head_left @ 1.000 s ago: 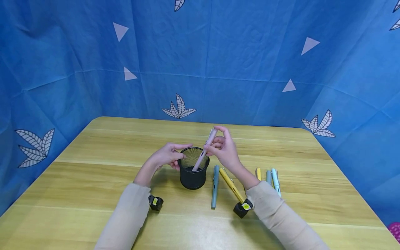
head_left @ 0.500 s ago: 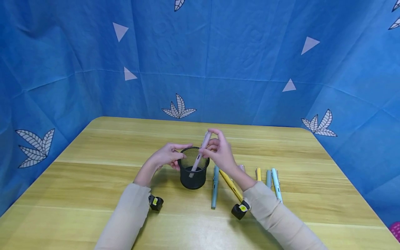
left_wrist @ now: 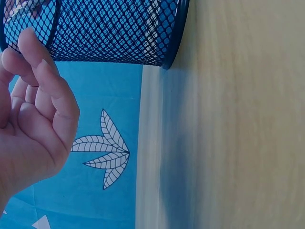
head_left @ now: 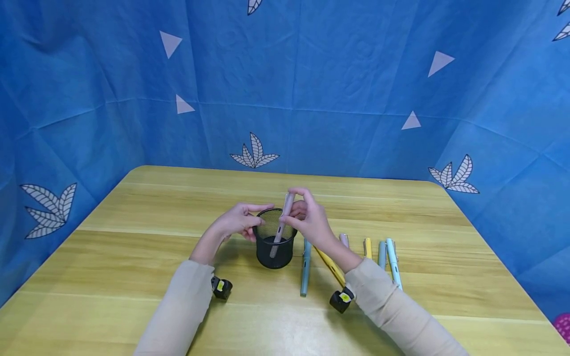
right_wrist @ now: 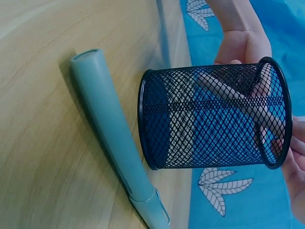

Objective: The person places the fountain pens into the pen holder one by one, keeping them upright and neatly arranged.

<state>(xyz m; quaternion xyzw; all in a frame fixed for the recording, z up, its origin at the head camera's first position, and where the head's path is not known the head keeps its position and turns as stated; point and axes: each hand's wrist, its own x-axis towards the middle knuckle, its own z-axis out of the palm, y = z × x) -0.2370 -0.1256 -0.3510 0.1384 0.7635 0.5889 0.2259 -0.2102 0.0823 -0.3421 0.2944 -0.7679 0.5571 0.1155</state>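
Note:
In the head view a black mesh pen holder (head_left: 275, 258) stands upright on the table. My left hand (head_left: 237, 220) grips its left rim, the thumb lying over the edge. In the left wrist view that hand (left_wrist: 40, 114) has bent fingers against the mesh (left_wrist: 105, 36). Between thumb and fingers my right hand (head_left: 313, 222) pinches a pale pinkish pen (head_left: 280, 231). The pen leans inside the holder, its lower end showing through the mesh. The right wrist view shows the pen (right_wrist: 233, 95) slanting behind the holder's wall (right_wrist: 214, 119).
Right of the holder lie a teal pen (head_left: 306, 269), a yellow pen (head_left: 330, 264) and a light mauve pen (head_left: 344, 240). Further right are another yellow pen (head_left: 367, 248), a grey-blue pen (head_left: 382, 254) and a light blue pen (head_left: 393, 262). A blue curtain (head_left: 347, 74) hangs behind the table.
My right hand has moved left and down, lowering the pen deeper into the holder and bringing it more upright. The mauve pen beside my right wrist has come into view. My left hand stays put.

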